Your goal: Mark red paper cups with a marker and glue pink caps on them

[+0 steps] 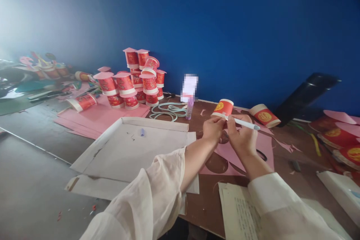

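Note:
My left hand [213,127] is closed on a red paper cup [223,108] with a gold emblem, held tilted just above the table. My right hand [242,135] grips a white pen [244,123] whose tip meets the cup's rim. Both hands hover over a pink paper sheet [264,146] with round holes cut out of it. A second red cup [264,115] lies on its side just to the right.
A stack of red cups with pink lids [137,80] stands at the back left on pink sheets [92,118]. A flat cardboard tray [129,148] lies left of my arms. A coiled cable [168,110], a glue stick [189,108], a dark tablet [305,95] and printed paper [239,210] lie around.

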A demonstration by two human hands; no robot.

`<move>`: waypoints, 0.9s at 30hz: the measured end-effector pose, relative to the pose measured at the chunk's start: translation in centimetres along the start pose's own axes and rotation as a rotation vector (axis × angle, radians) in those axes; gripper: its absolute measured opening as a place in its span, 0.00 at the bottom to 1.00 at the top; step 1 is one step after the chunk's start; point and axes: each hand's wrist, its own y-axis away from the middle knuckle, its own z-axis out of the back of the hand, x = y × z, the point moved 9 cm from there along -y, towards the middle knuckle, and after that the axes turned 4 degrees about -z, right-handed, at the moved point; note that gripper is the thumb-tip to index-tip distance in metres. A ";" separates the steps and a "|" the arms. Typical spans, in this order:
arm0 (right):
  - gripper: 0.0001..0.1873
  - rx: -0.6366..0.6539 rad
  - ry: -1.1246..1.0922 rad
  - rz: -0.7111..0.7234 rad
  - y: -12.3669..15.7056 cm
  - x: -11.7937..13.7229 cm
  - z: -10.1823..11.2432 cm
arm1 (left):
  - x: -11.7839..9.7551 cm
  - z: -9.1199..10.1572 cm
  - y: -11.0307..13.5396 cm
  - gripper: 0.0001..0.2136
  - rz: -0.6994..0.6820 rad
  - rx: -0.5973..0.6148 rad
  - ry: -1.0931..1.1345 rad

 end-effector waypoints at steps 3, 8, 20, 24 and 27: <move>0.17 0.007 0.030 -0.038 -1.1 -0.9 -0.8 | 0.4 -0.5 -1.2 0.05 -0.016 -0.033 0.042; 0.16 0.005 0.027 -0.015 -0.9 -1.5 -1.6 | 1.1 -0.2 -1.6 0.05 -0.001 -0.012 0.111; 0.19 0.049 -0.003 -0.066 -0.3 -2.9 -1.9 | 1.9 -0.1 -1.3 0.10 0.064 0.010 0.177; 0.19 0.036 -0.008 -0.098 -0.4 -3.3 -1.8 | 1.8 0.2 -1.1 0.10 0.078 -0.015 0.158; 0.19 0.021 -0.020 -0.101 -0.5 -3.3 -1.7 | 1.7 0.4 -0.8 0.09 0.100 -0.025 0.117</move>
